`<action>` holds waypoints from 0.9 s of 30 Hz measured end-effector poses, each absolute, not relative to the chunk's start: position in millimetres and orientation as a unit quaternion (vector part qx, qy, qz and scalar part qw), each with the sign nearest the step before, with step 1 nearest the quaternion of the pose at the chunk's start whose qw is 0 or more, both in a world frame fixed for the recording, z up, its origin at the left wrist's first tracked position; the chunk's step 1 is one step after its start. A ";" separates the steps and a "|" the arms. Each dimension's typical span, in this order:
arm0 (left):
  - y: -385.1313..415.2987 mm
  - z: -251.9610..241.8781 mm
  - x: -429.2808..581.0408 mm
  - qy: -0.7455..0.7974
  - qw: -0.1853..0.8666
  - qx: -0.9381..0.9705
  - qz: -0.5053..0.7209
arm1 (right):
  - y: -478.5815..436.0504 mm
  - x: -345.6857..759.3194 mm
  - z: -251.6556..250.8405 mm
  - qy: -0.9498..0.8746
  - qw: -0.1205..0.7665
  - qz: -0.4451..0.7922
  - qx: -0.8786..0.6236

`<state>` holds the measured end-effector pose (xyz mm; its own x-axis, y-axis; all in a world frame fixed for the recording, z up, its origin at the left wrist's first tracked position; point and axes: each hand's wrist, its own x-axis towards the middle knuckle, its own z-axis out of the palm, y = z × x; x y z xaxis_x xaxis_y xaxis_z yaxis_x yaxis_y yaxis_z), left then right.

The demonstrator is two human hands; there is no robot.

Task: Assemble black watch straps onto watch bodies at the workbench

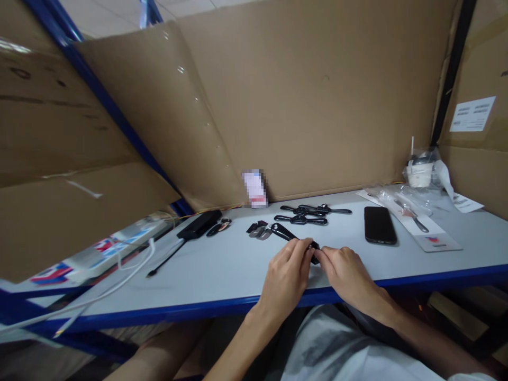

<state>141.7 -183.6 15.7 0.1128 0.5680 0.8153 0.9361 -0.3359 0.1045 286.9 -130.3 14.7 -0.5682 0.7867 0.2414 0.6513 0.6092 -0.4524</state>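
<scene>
Near the front edge of the table, my left hand and my right hand meet with fingers closed on a black spokeshave. One of its handles points away to the upper left, while its middle is mostly covered by my fingers. Beyond my hands lie several more black spokeshaves, grouped on the tabletop. Flat metal blades and small dark pieces form a little pile left of the held handle. What my fingertips pinch at the tool's middle is too small to make out.
A dark phone lies to the right, beside a packaging card and clear plastic bags. A cup stands at the back right. Leftward are keys, a black adapter and a power strip. Cardboard walls the back.
</scene>
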 end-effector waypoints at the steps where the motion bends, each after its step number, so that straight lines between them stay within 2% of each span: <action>1: -183.3 15.0 142.1 -0.535 0.212 -0.699 -0.424 | -130.4 286.9 14.8 -0.870 0.216 0.163 -0.412; 4: -183.3 13.6 142.9 -0.552 0.176 -0.680 -0.450 | -130.8 286.9 15.3 -0.868 0.216 0.165 -0.416; 14: -184.0 10.5 144.9 -0.526 0.169 -0.683 -0.478 | -129.3 288.0 17.5 -0.855 0.238 0.214 -0.408; 24: -183.8 10.5 140.4 -0.496 0.248 -0.718 -0.420 | -128.6 288.8 16.0 -0.858 0.239 0.226 -0.395; 27: -184.0 10.5 141.6 -0.474 0.238 -0.731 -0.430 | -128.4 288.9 15.8 -0.859 0.234 0.222 -0.399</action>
